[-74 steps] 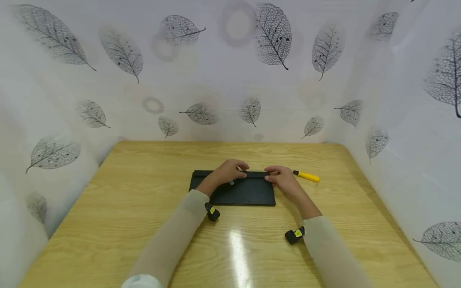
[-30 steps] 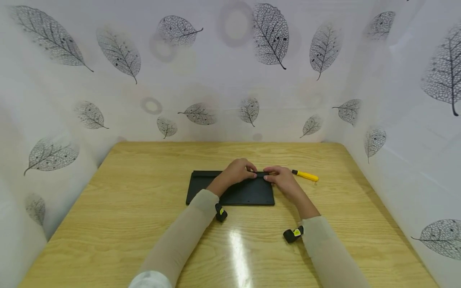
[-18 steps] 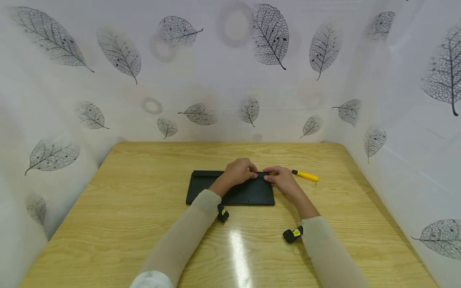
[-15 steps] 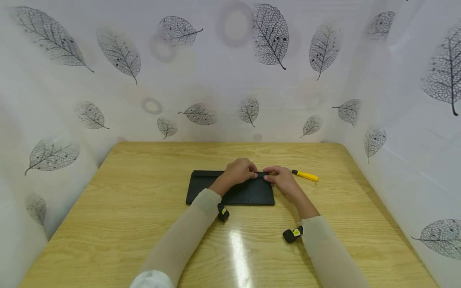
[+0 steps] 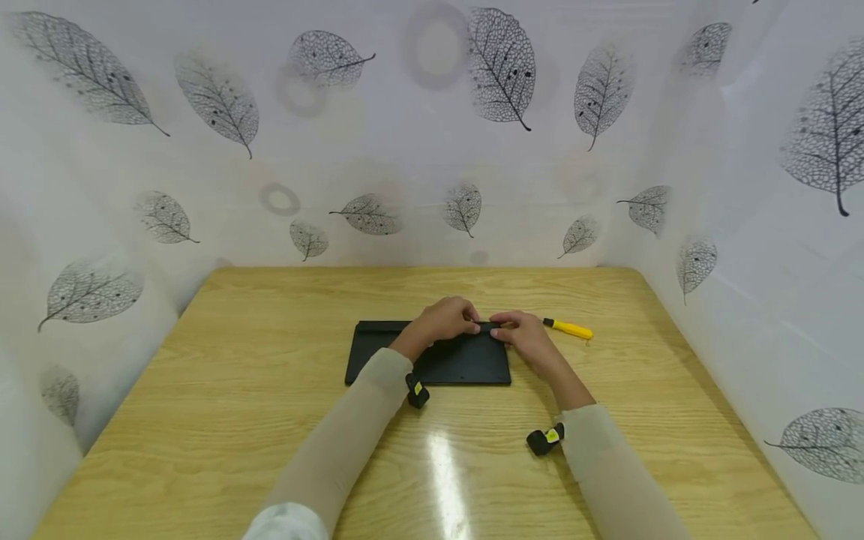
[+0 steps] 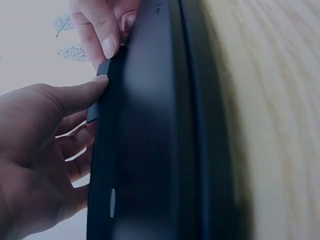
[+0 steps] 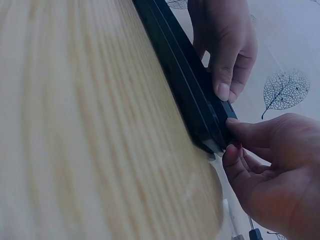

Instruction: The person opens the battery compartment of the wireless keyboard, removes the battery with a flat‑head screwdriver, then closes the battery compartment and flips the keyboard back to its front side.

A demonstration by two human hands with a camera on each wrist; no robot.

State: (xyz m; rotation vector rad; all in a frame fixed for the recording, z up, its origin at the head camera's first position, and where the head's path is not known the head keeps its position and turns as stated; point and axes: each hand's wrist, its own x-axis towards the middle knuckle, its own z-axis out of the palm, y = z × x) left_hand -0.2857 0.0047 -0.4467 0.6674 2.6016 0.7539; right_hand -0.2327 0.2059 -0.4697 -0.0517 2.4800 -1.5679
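A thin black slab (image 5: 466,364), shaped like a keyboard lying face down, rests on the table with a raised ridge along its far edge. My left hand (image 5: 444,319) pinches this ridge right of the middle, thumb on the near side and fingers behind. Close by, my right hand (image 5: 532,343) pinches the ridge near its right end with thumb and fingertips. In the left wrist view, a narrow black strip (image 6: 93,113) juts out behind the ridge beside the left thumb. Whether it is a separate piece, I cannot tell.
A yellow-handled screwdriver (image 5: 572,329) lies just right of the right hand, its tip partly hidden. The wooden table (image 5: 270,300) is bounded at the back and sides by white leaf-print curtains (image 5: 398,150). Each wrist carries a small black camera (image 5: 540,441).
My left hand has slid right along the ridge, closer to the right hand, then stayed there over the last second. The right hand keeps its grip, and the slab lies still.
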